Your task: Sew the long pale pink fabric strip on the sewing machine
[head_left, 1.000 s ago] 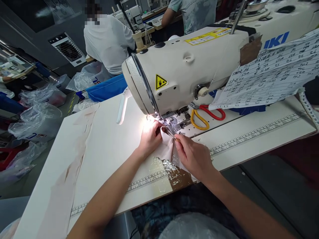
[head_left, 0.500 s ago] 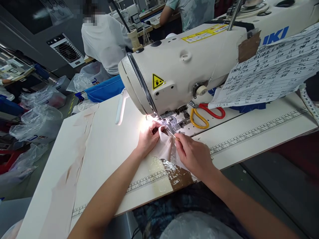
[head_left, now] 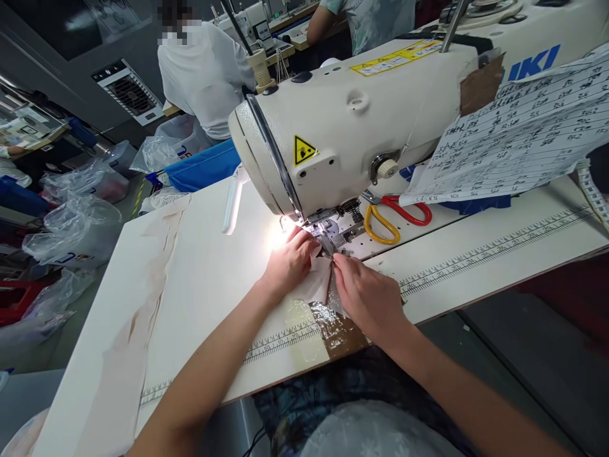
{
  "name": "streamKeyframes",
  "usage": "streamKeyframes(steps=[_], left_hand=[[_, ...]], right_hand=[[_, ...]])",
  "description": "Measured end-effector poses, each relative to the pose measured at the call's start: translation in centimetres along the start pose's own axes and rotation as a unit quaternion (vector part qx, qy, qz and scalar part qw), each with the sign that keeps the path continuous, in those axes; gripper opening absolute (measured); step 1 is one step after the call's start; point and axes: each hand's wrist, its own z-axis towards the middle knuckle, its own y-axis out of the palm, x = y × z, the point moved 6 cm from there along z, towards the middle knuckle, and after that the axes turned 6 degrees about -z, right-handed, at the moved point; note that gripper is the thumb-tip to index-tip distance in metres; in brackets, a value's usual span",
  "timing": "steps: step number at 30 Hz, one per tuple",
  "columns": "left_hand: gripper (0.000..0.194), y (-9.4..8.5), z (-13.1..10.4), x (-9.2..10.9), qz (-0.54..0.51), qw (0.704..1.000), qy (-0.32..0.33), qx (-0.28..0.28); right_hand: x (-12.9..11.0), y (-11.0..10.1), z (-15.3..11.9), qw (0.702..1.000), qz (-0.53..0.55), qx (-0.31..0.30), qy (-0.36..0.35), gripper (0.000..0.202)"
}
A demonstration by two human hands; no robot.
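My left hand [head_left: 291, 259] is closed on a piece of pale pink fabric [head_left: 316, 284], its fingers bent close beside the presser foot of the sewing machine [head_left: 342, 146]. Folded, the fabric hangs between my two hands at the front of the needle area. My right hand [head_left: 368, 295] is closed in a pinch at the fabric's right edge. A thin pointed metal tool showed in that pinch a moment ago; now the fingers mostly hide it. The machine's lamp shines brightly by my left fingertips.
Scissors [head_left: 383, 225] with red and yellow handles lie right of the needle. A handwritten sheet [head_left: 514, 133] hangs over the right side. A pale fabric strip [head_left: 121, 374] lies along the table's left. Printed rulers [head_left: 280, 343] run near the front edge. Two people sit beyond the machine.
My left hand has shifted right and turned over the fabric, its fingers now further across it. The fabric's open loop has flattened. My right fingertips have moved slightly in toward the fabric edge.
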Motion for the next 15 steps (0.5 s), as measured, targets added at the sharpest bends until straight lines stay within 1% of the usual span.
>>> streamKeyframes(steps=[2, 4, 7, 8, 9, 11, 13, 15], left_hand=[[0.028, -0.1, 0.0, 0.0, -0.013, 1.0, -0.006, -0.013], [0.028, -0.4, -0.1, 0.1, -0.036, 0.999, -0.008, -0.027], [0.03, -0.9, -0.4, 0.9, -0.042, 0.998, -0.003, -0.046], [0.031, -0.9, -0.5, 1.3, -0.031, 0.998, -0.002, -0.054], [0.031, -0.9, -0.6, 1.7, -0.015, 0.998, -0.007, -0.059], [0.03, -0.8, -0.8, 2.5, 0.022, 0.998, -0.03, -0.059], [0.029, -0.5, -1.0, 3.2, 0.05, 0.996, -0.056, -0.048], [0.03, -0.3, -1.2, 3.7, 0.061, 0.995, -0.068, -0.037]], right_hand=[[0.3, -0.6, -0.8, 1.0, 0.025, -0.009, 0.015, 0.026], [0.7, -1.5, -2.3, 0.995, 0.093, -0.03, 0.033, 0.021], [1.3, -3.0, -5.3, 0.967, 0.239, -0.077, 0.047, 0.014], [1.3, -3.5, -6.2, 0.959, 0.263, -0.093, 0.043, 0.015], [1.4, -3.9, -7.1, 0.957, 0.27, -0.101, 0.035, 0.016], [1.5, -4.6, -8.3, 0.962, 0.253, -0.1, 0.015, 0.019], [1.7, -5.0, -8.9, 0.973, 0.212, -0.085, -0.002, 0.021], [1.8, -5.1, -9.1, 0.984, 0.165, -0.07, -0.012, 0.023]])
